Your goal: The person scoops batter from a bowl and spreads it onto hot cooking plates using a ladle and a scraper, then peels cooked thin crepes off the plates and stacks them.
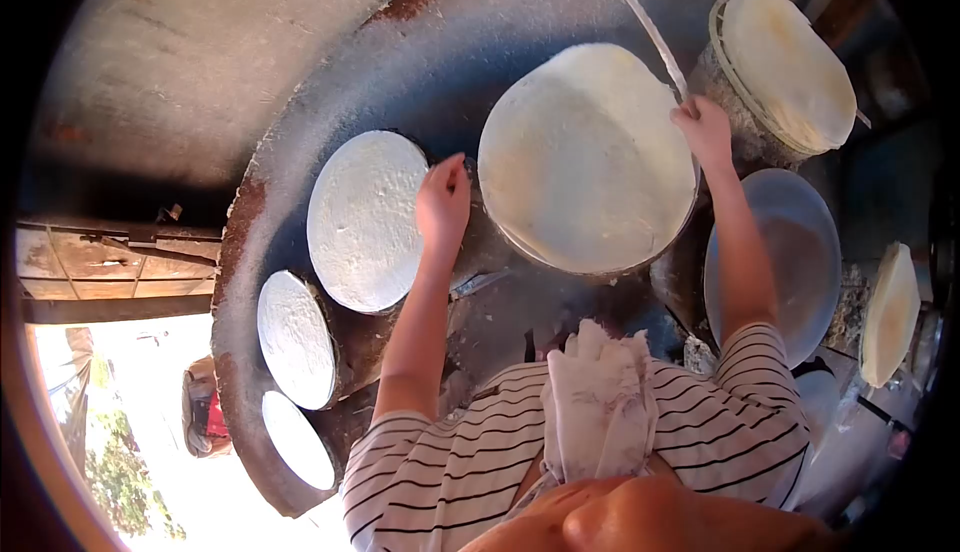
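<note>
My right hand point(705, 132) is wrapped round the lower end of a long, pale, thin stick point(648, 32). This stick slants up and left past the far right side of a large, round, thin flatbread point(585, 157) on a round griddle. My left hand point(443, 204) is closed, its fingers curled; anything inside it is hidden. It hovers between the large flatbread and a smaller white batter round point(365, 220), close to that round's right edge.
More white rounds, one nearer point(296, 340) and another point(298, 440), follow the curved metal counter point(245, 262) on the left. At right stand a stack of flatbreads point(788, 67), a wide translucent bowl point(780, 192) and another pale round stack point(890, 317).
</note>
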Action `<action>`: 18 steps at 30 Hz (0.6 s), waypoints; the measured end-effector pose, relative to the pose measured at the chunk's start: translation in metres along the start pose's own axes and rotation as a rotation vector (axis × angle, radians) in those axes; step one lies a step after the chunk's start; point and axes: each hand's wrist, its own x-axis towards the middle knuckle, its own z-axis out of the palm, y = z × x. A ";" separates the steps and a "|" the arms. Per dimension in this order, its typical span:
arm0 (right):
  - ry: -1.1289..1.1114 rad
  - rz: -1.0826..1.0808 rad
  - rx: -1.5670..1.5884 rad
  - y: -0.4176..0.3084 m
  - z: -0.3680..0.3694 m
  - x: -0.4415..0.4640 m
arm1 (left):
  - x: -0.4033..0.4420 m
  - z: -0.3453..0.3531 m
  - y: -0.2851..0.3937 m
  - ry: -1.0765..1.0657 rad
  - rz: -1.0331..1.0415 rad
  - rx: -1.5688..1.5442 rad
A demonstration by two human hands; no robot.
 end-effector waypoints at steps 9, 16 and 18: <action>0.169 -0.258 -0.032 -0.103 -0.014 -0.052 | 0.175 0.083 0.008 -0.434 0.301 -0.328; 0.144 -0.281 0.029 -0.126 -0.040 -0.088 | 0.175 0.022 0.024 -0.651 0.122 -0.628; 0.167 -0.272 0.145 -0.124 -0.048 -0.094 | 0.153 -0.008 0.037 -0.569 0.139 -0.623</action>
